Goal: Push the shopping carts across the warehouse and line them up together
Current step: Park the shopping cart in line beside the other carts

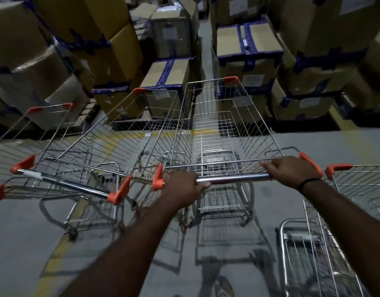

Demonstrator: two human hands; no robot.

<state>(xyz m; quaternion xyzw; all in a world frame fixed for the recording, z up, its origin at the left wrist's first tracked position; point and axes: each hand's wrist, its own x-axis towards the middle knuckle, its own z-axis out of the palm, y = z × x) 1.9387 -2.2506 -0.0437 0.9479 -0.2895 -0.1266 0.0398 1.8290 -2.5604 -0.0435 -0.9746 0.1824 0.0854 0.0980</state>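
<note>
- The outer cart [4,151] stands furthest left of the held cart [227,129], partly cut off.
- The neighbour cart [103,133] sits just left of the held cart, angled toward it.
- The left hand [181,185] has its fingers curled round the held cart's handle bar [234,178].
- The right hand [292,170] grips the bar's other end.
- The 4th cart [356,181] stands just right of the held cart.
</note>
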